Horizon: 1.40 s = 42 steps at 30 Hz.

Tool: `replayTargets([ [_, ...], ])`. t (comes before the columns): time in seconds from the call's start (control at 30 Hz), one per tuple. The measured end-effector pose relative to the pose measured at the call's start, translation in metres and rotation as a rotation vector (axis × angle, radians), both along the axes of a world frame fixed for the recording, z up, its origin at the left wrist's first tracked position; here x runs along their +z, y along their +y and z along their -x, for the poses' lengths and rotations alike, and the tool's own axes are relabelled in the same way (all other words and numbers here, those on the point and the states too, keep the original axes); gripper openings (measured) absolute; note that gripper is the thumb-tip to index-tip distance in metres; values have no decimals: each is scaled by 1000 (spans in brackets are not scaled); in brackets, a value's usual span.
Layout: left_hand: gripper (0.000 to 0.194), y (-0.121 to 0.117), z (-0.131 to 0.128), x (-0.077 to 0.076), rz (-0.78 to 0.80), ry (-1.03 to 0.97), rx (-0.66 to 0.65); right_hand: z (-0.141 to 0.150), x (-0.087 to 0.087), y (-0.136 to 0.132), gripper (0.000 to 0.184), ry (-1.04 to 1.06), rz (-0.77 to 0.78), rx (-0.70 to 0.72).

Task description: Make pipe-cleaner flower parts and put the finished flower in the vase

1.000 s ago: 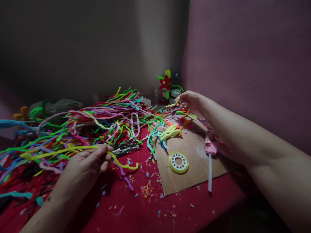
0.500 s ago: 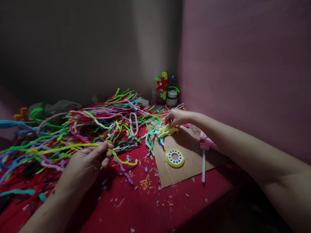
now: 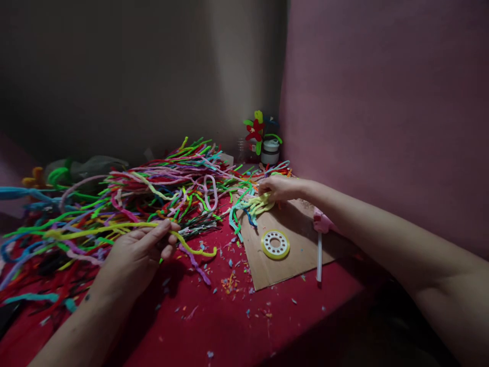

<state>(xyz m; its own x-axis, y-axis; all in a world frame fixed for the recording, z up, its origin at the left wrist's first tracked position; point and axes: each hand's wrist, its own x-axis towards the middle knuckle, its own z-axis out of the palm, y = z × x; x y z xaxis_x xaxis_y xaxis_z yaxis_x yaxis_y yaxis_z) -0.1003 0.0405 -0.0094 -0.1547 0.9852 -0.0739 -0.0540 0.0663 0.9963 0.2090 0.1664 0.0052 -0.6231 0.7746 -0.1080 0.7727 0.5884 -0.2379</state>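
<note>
A long yellow pipe cleaner (image 3: 194, 251) is pinched between the thumb and fingers of my left hand (image 3: 133, 250). One end curls up past the fingertips, and the rest runs left over the pile. Farther off, my right hand (image 3: 278, 187) has its fingers closed at a bunch of pale yellow pipe cleaners (image 3: 260, 205) lying at the cardboard's far left. Its fingertips are partly hidden. Light blue and dark blue pieces lie beside this bunch. A big tangled heap of coloured pipe cleaners (image 3: 160, 178) spreads across the left and back.
Cardboard (image 3: 290, 267) lies on the red tabletop (image 3: 214, 326), bearing a white-and-yellow ring-shaped spool (image 3: 275, 244). A pink glue gun (image 3: 322, 221) with a clear stick is under my right forearm. Pipe-cleaner flowers (image 3: 255, 130) and a lidded jar (image 3: 270, 152) stand behind. Fuzzy scraps litter the cloth.
My right hand has dipped slightly onto the pale yellow bunch, whose pieces now look more spread out. My left hand keeps its hold on the yellow pipe cleaner, almost unmoved.
</note>
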Motion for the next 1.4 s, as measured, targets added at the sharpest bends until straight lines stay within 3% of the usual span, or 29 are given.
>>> replayTargets([
  [0.3, 33, -2, -1, 0, 35, 25, -2, -1, 3, -2, 17, 6, 15, -78],
  [0.53, 24, -3, -4, 4, -8, -47, -16, 1, 10, -4, 26, 3, -29, -34],
  [0.67, 17, -4, -2, 0, -65, -117, -63, 24, 22, -24, 21, 166, -152, -56],
  [0.77, 14, -6, -1, -2, -105, -162, -92, 58, 25, -57, 18, 288, -46, 20],
  [0.9, 12, -10, -4, 1, -135, -230, -126, 105, 11, -101, 24, 456, 180, 76],
  [1.0, 15, -10, -5, 1, -147, -260, -144, 124, -3, -115, 18, 542, 162, 69],
  [1.2, 23, -4, -1, -4, -123, -249, -20, 127, -17, -110, 20, 573, 183, -51],
  [1.4, 13, 2, 7, -4, -106, -451, 70, 123, -23, -111, 24, 553, 191, -113],
])
